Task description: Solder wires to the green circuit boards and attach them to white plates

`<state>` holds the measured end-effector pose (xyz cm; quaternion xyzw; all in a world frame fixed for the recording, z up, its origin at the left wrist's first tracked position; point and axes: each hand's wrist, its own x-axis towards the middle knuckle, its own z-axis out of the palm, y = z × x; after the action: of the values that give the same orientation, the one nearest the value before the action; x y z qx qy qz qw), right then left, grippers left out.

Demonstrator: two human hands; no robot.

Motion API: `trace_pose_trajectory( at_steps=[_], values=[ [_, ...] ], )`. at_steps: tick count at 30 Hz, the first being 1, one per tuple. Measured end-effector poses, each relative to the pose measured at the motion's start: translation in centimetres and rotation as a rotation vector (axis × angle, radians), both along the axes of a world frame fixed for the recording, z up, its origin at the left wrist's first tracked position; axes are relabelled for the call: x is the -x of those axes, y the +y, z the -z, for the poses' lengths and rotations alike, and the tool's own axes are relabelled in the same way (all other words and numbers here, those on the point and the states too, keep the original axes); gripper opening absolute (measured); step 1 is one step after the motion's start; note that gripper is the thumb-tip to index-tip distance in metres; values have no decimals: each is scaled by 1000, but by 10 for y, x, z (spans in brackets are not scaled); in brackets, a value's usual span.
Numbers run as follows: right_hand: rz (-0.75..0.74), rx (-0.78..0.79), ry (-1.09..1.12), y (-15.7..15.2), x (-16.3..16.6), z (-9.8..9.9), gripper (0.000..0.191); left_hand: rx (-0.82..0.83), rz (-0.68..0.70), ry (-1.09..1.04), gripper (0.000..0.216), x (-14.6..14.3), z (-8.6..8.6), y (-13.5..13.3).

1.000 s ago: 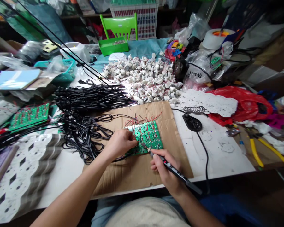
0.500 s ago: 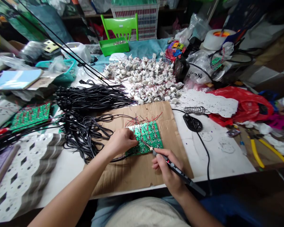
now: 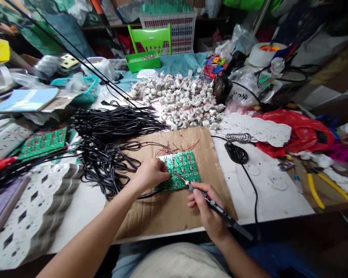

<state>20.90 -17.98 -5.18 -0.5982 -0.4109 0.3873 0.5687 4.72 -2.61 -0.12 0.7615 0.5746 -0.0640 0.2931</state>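
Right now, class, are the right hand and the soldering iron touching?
Touching: the head view shows the right hand wrapped around the soldering iron, with no gap at the grip.

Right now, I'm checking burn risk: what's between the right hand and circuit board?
In the head view, the soldering iron extends from the right hand over the circuit board.

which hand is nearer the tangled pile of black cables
Left. The left hand is just right of the tangled pile of black cables, at the left side of the rectangular green circuit board; the right hand is farther right, holding a pen-shaped black soldering iron.
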Motion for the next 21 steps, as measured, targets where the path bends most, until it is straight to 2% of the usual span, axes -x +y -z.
trace_pose_trajectory(
  at_steps=[6,14,16,18,21],
  values=[
    [-9,-6,1,-1,-3,10,24,5,-1,2,13,-1,-2,0],
    [21,-6,48,-3,-2,12,23,-44,35,-12,18,5,-13,4],
    [21,-2,55,-3,-2,12,23,-150,44,-40,19,8,-16,17],
    [16,3,54,-3,-3,13,23,-345,64,-48,17,11,-15,35],
    [15,7,46,-3,-3,14,24,-585,168,-35,17,15,-3,66]
  ],
)
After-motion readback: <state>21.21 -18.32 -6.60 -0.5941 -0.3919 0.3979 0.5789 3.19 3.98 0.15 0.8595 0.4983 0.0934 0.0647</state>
